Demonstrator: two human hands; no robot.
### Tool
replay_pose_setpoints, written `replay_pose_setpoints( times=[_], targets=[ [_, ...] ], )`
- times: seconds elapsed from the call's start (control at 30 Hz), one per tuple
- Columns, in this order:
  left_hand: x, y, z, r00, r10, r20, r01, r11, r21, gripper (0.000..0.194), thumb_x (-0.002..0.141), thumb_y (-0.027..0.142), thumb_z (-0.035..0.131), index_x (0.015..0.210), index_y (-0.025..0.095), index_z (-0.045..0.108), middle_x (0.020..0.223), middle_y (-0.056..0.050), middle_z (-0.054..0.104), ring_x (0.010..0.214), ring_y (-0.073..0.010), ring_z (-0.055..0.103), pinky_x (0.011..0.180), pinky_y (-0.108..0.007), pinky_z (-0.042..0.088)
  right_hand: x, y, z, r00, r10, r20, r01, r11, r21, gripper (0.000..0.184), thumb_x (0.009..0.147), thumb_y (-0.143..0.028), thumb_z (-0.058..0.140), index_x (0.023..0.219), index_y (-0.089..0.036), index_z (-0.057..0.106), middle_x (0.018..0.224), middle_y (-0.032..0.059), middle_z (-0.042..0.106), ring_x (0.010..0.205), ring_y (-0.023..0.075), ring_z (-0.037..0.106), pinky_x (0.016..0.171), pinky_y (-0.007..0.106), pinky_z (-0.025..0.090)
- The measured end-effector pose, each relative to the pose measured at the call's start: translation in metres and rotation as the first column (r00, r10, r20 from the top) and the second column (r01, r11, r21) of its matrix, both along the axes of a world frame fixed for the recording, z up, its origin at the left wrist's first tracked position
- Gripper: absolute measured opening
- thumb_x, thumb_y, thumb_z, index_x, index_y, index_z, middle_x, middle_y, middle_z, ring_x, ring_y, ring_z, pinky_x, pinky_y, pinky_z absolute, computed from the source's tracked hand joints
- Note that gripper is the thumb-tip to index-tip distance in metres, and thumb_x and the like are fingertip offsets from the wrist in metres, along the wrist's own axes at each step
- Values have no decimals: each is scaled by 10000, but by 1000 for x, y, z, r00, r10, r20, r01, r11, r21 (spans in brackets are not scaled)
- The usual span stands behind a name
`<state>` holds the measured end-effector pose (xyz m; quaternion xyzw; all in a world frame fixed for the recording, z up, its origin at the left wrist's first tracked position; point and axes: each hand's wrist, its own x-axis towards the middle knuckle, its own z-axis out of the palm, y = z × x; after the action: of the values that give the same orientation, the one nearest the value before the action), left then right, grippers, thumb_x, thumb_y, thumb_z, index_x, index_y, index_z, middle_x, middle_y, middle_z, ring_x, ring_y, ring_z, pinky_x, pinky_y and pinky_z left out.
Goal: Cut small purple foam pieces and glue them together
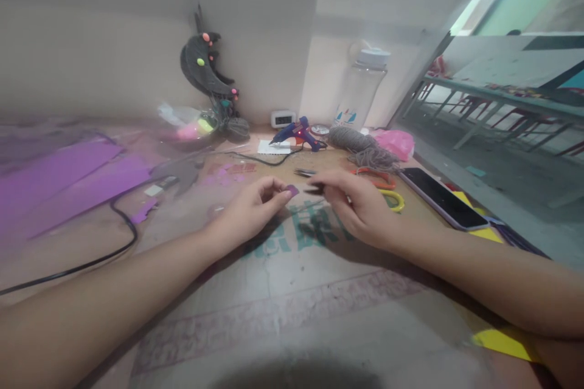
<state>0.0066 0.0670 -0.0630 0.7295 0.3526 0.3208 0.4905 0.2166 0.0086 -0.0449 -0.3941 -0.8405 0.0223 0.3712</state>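
My left hand point(255, 208) pinches a small purple piece point(292, 190), perhaps paper or foam, between thumb and fingertips. Facing it, my right hand point(358, 206) is closed around a small dark two-tipped tool point(314, 189), whose kind I cannot make out. Its tips point left at the purple piece, with a narrow gap between. Just beyond my right hand lie the metal blades point(305, 172) of scissors, with an orange handle point(381, 179) and a yellow handle point(396, 200) showing beside the hand. Both hands are held over a board with green lettering point(269, 240).
A blue glue gun point(298, 132) stands at the back, near a small white clock point(283, 118). Grey yarn point(360, 147), a clear bottle point(361, 88) and a phone point(443, 197) are to the right. Purple sheets point(77, 179) and a black cord point(130, 225) lie left.
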Motion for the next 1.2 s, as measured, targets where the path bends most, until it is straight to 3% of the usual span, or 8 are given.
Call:
replay_pose_setpoints(
  times=[0.07, 0.17, 0.47, 0.63, 0.77, 1.2],
  targets=[
    [-1, 1, -1, 1000, -6, -18, 6, 1000, 8, 261, 880, 456, 593, 837, 201, 566, 693, 16, 612, 644, -140, 574, 603, -257, 435, 5, 9, 0, 996, -82, -30, 82, 997, -5, 336, 1028, -230, 371, 1229, -246, 640, 1085, 88, 710, 969, 239, 641, 872, 398, 469],
    [-1, 2, -3, 999, -8, -37, 10, 999, 30, 266, 888, 461, 590, 835, 202, 562, 675, 15, 616, 623, -141, 565, 584, -260, 420, 11, 20, -3, 992, -120, 34, 120, 993, -1, 365, 1042, -269, 354, 1270, -254, 639, 1003, 80, 679, 949, 253, 596, 875, 434, 420],
    [-1, 1, -3, 999, -33, -21, 33, 999, 20, 249, 893, 437, 588, 836, 198, 546, 672, 34, 559, 597, -122, 517, 560, -251, 386, 6, 16, -12, 986, -70, 153, 71, 997, -1, 503, 1065, -432, 274, 1458, -217, 503, 914, 68, 518, 845, 228, 530, 751, 369, 463],
    [-2, 3, -5, 998, -42, -35, 44, 998, 46, 260, 906, 445, 573, 826, 198, 550, 671, 35, 553, 608, -124, 519, 578, -254, 389, 9, 21, -17, 992, -68, 106, 68, 998, 5, 505, 1063, -473, 260, 1317, -179, 582, 904, 82, 590, 803, 220, 572, 719, 346, 462],
    [-2, 3, -4, 998, -57, -21, 58, 998, 31, 253, 904, 437, 576, 842, 193, 556, 680, 36, 558, 618, -124, 526, 584, -253, 389, 12, 27, -18, 985, -65, 162, 55, 996, 67, 516, 1064, -464, 271, 1216, -136, 639, 865, 94, 618, 785, 225, 575, 704, 343, 446],
    [-3, 3, -6, 997, -72, -19, 72, 997, 3, 239, 912, 420, 575, 875, 184, 558, 699, 30, 567, 626, -121, 518, 589, -254, 381, 12, 30, -20, 968, -52, 246, 20, 991, 132, 440, 1073, -381, 310, 1211, -134, 647, 915, 112, 662, 835, 232, 585, 704, 334, 388]
  ],
)
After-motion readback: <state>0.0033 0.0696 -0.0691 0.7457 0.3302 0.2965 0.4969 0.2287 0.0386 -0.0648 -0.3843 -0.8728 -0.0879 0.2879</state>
